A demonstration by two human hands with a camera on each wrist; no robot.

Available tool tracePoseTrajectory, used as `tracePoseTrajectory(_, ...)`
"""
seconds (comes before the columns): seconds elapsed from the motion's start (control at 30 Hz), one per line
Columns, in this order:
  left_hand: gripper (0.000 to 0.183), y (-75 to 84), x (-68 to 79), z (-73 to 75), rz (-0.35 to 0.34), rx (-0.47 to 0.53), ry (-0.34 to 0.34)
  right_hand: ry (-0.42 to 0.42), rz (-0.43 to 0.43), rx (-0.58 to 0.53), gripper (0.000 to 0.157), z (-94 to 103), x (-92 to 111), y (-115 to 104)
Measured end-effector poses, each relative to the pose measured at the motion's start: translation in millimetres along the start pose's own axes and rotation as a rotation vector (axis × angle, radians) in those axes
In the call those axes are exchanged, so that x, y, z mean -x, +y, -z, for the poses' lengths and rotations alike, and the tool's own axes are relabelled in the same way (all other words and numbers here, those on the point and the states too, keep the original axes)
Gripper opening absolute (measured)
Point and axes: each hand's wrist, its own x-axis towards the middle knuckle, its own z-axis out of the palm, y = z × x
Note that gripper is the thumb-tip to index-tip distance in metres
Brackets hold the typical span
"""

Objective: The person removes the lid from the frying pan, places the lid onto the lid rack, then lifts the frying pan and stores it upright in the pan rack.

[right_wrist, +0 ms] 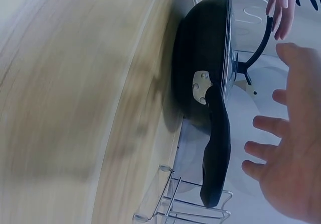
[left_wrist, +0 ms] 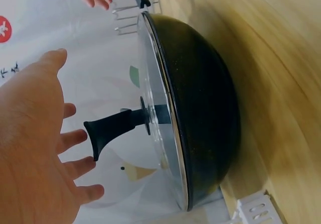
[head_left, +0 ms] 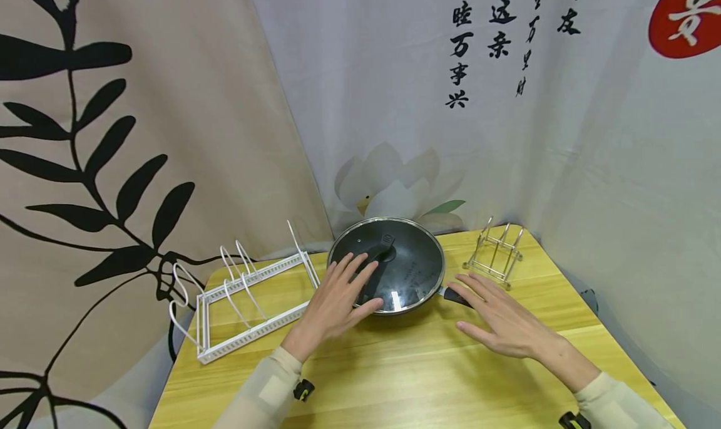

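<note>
A dark wok [left_wrist: 205, 103] stands on the wooden table, covered by a glass lid [head_left: 414, 266] with a metal rim. The lid carries a black, upward-curving knob handle [left_wrist: 113, 128]. My left hand [head_left: 340, 297] hovers beside that handle, fingers spread and holding nothing; in the left wrist view a gap shows between palm and handle. The wok's long black handle [right_wrist: 216, 148] points to the right, riveted to the body by a metal bracket. Above and beside it is my right hand [head_left: 498, 319], fingers extended, apart from the handle in the right wrist view.
A white rack [head_left: 253, 335] with upright wire loops lies on the table's left side. At the back right corner stands a small metal wire rack [head_left: 496, 257]. A printed curtain [head_left: 563, 153] hangs behind the table, touching its back edge.
</note>
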Motion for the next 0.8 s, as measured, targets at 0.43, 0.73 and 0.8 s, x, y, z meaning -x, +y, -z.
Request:
tracePoseTrajectory(0.43, 0.074, -2.3, -15.9, -1.8, 0.043, 0.007, 0.034, 0.004, -0.061, -0.026, 0.074, -0.3, 5, 15)
tracePoseTrajectory(0.73, 0.074, -1.3, -32.7, -3.0, 0.071, -0.020, 0.035, -0.031, -0.108, -0.068, 0.070, -4.1, 4, 24)
tracePoseTrajectory(0.8, 0.074, -0.7, -36.0, -3.1, 0.075, -0.026, 0.026, -0.044, -0.122, -0.073, 0.070, -4.5, 4, 24)
